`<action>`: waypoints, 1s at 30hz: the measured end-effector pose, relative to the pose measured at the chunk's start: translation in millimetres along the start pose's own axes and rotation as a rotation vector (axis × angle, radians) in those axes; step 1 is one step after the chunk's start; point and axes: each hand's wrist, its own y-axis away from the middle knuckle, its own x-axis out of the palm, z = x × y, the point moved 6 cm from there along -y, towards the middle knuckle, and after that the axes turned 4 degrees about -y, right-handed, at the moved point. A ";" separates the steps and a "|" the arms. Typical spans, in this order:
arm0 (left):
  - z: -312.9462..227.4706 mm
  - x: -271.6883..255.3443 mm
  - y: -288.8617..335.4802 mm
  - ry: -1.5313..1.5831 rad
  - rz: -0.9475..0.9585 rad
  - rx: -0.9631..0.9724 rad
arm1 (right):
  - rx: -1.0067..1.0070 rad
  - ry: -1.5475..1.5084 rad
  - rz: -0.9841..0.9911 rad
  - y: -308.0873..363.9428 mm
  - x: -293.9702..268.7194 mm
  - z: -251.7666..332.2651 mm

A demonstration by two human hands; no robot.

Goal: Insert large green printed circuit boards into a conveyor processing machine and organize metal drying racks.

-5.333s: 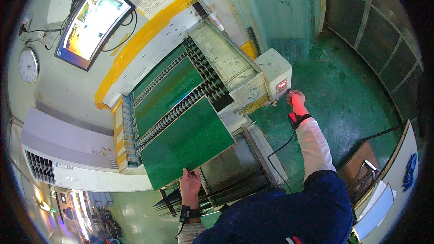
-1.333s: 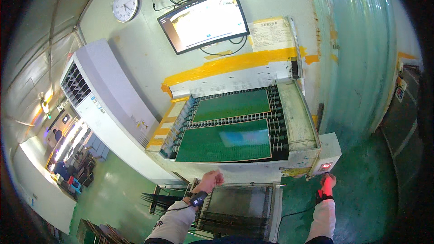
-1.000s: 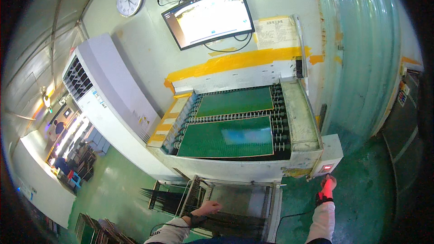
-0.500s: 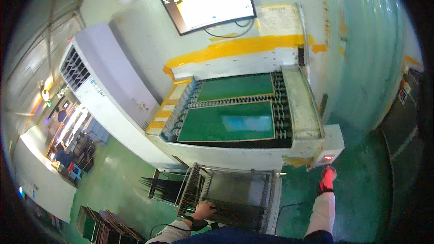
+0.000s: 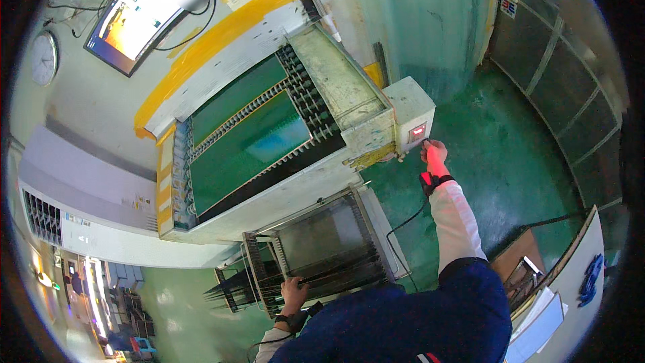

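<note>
My right hand (image 5: pixel 434 152), red-lit and reaching out, is at the lower corner of a small white control box (image 5: pixel 411 107) with a glowing red display (image 5: pixel 418 130). Its fingers are drawn together there; whatever lies between them is too small to make out. Lower down, my left hand (image 5: pixel 293 294) has its fingers curled over the edge of a slotted metal rack (image 5: pixel 316 235) with thin dark slats. The box adjoins a conveyor machine (image 5: pixel 316 181), where two green panels (image 5: pixel 245 151) (image 5: pixel 235 104) lie on black rollers (image 5: pixel 309 87).
A screen (image 5: pixel 138 17) and a clock (image 5: pixel 45 58) are on the wall. A white cabinet unit (image 5: pixel 87 161) stands left of the machine. Dark mesh panels (image 5: pixel 557 74) line the right side. A board with papers (image 5: pixel 537 329) is at lower right. A cable (image 5: pixel 406 222) crosses the green floor.
My view has swung right and tilted, so the machine and screen sit farther left. Papers at lower right have come into view. Both hands stay at the control box and the rack.
</note>
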 end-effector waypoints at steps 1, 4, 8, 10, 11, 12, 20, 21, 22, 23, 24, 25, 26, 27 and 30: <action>0.1 -0.7 -0.8 -0.005 0.001 0.004 | -0.011 0.025 0.019 0.2 1.7 1.0; 1.9 -1.2 -2.1 -0.004 0.030 -0.009 | -0.017 0.046 -0.019 3.9 3.8 1.4; 1.0 -2.8 -1.4 0.007 0.055 -0.008 | -0.025 0.066 -0.056 11.8 6.5 5.7; -2.4 -5.1 -0.9 -0.003 0.065 -0.012 | -0.046 0.131 -0.035 12.6 8.1 7.7; -5.6 -7.5 -0.7 -0.008 0.081 -0.019 | -0.045 0.131 -0.039 12.1 6.7 7.7; -7.6 -8.5 -0.6 -0.013 0.098 -0.027 | -0.044 0.128 -0.033 11.5 6.3 7.7; -5.1 -3.3 -4.0 -0.025 0.090 -0.027 | -0.050 0.141 -0.034 6.0 2.8 6.5; -5.5 -2.7 -4.8 -0.019 0.113 -0.032 | -0.054 0.129 -0.025 4.2 1.8 5.4; -3.6 -1.1 -4.4 -0.020 0.112 -0.033 | -0.056 0.118 -0.013 6.5 4.5 6.4; -1.5 0.3 -4.0 -0.027 0.095 -0.032 | -0.055 0.119 -0.012 9.1 6.3 7.2; 0.7 1.4 -3.6 -0.033 0.078 -0.030 | -0.052 0.116 -0.011 12.1 8.1 7.5; -0.4 0.3 -4.3 -0.037 0.077 -0.028 | -0.050 0.108 -0.014 13.6 7.3 9.7; -1.2 -0.3 -4.8 -0.043 0.085 -0.027 | -0.049 0.104 -0.016 11.7 5.4 9.1; -2.0 -0.8 -5.1 -0.050 0.092 -0.026 | -0.048 0.107 -0.015 10.5 4.4 9.3; 1.0 2.3 -5.8 -0.034 0.090 -0.031 | -0.032 0.128 -0.020 10.4 5.2 9.6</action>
